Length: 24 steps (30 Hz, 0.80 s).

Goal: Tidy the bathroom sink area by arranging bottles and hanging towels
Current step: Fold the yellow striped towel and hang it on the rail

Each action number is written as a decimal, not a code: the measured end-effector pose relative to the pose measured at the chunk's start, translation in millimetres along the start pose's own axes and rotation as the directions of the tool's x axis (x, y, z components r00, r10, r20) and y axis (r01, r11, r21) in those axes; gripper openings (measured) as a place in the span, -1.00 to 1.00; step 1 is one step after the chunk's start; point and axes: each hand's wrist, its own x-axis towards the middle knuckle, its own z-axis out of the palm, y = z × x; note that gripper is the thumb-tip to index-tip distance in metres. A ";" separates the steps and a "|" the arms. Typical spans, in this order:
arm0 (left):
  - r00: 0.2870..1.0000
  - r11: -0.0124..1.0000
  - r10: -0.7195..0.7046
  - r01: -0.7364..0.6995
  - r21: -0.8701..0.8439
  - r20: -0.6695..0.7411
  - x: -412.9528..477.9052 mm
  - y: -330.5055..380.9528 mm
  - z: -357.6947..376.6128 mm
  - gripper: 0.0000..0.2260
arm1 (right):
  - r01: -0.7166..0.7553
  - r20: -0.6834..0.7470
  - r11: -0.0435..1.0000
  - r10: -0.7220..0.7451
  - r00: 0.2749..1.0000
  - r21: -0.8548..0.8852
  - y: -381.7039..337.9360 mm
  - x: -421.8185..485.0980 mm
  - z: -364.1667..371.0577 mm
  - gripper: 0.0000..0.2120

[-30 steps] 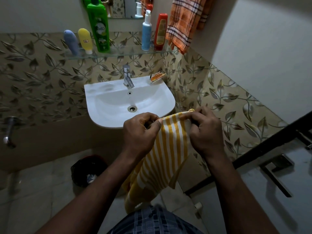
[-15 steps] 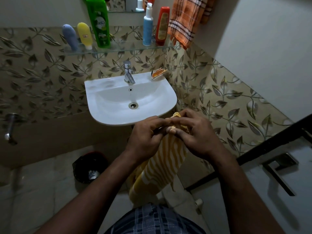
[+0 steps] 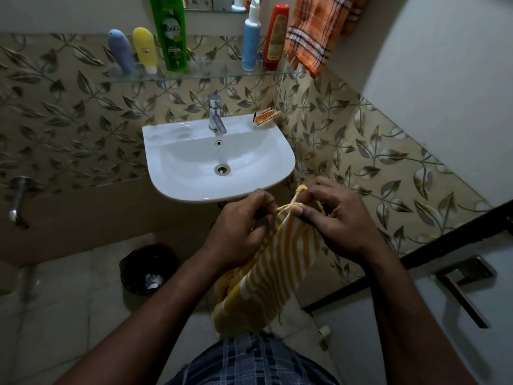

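Observation:
A yellow-and-white striped towel [image 3: 266, 276] hangs in front of me, below the front rim of the white sink [image 3: 177, 187]. My left hand [image 3: 238, 229] grips its top edge on the left. My right hand [image 3: 338, 218] pinches the same edge on the right, the two hands almost touching. On the glass shelf [image 3: 211, 75] above the tap stand a grey-blue tube [image 3: 120, 51], a yellow tube [image 3: 144, 48], a tall green bottle [image 3: 170, 31], a blue pump bottle [image 3: 251, 43] and a red bottle [image 3: 276, 37]. An orange checked towel [image 3: 313, 31] hangs at the shelf's right end.
A chrome tap [image 3: 216, 115] and an orange soap packet [image 3: 265, 117] sit on the sink's back rim. A black waste bin [image 3: 147, 269] stands on the tiled floor under the sink. A door with a metal handle [image 3: 463, 287] is at the right, a wall tap [image 3: 16, 201] at the left.
A second ago the towel's top edge was stretched between my hands. They came together, bunching the edge, and now sit slightly apart. The view has shifted a little.

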 end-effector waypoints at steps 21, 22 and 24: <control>0.988 0.983 0.142 -0.133 0.123 -0.060 7.6 9.5 17.2 -0.74 | 0.085 -0.054 0.995 -0.088 0.995 -0.055 -15.1 -0.8 -31.0 -0.78; 0.994 0.992 0.111 -0.110 0.057 -0.020 7.8 9.3 16.8 -0.77 | 0.084 -0.055 0.995 -0.087 0.995 -0.056 -14.9 -1.6 -32.1 -0.76; 0.996 0.996 0.089 -0.089 -0.003 0.011 7.9 8.4 15.6 -0.83 | 0.082 -0.059 0.995 -0.085 0.995 -0.059 -14.4 -3.3 -33.4 -0.77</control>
